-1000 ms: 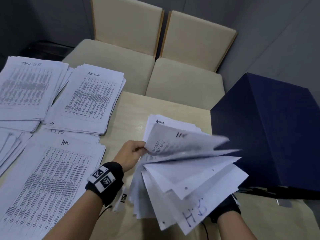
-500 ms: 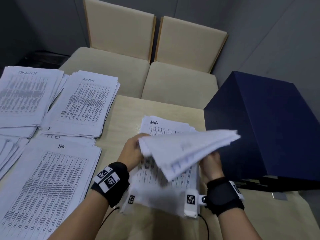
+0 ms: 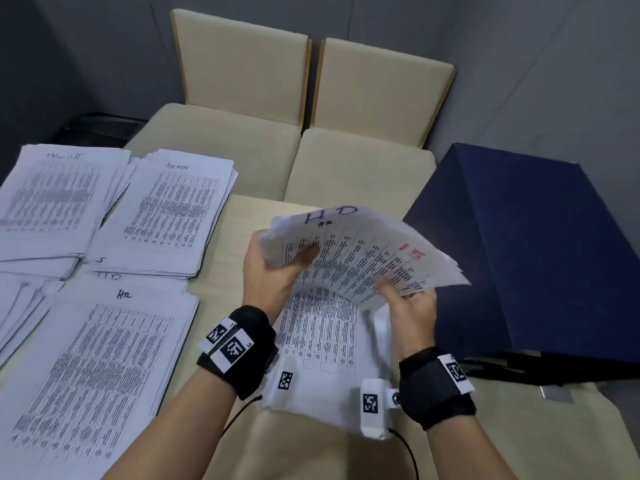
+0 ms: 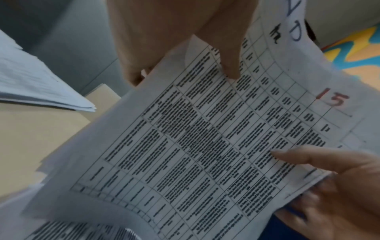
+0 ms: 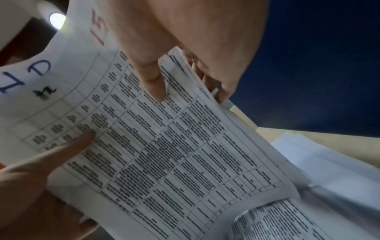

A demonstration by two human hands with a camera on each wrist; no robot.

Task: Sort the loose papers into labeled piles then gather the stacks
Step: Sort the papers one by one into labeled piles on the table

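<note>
Both hands hold a bundle of printed sheets (image 3: 360, 251) above the table; its top sheet is marked "HD", "HR" and a red "15". My left hand (image 3: 277, 268) grips the bundle's left edge, thumb on top. My right hand (image 3: 408, 299) grips the lower right corner, thumb on the print. The same bundle (image 4: 205, 146) fills the left wrist view and the bundle (image 5: 164, 146) fills the right wrist view. Under it a loose pile of papers (image 3: 322, 341) lies on the table (image 3: 242, 216). Labeled piles lie at left: "HR" (image 3: 93, 368), "ADMIN" (image 3: 166, 209) and a far-left one (image 3: 52, 195).
A big dark blue box (image 3: 533, 258) stands close on the right, beside the held sheets. Two beige chairs (image 3: 311, 109) sit behind the table. More fanned sheets (image 3: 17, 306) lie at the left edge.
The fanned, flapping sheets have been squared into one bundle, turned print side up. My right hand came out from under them to grip the lower right corner.
</note>
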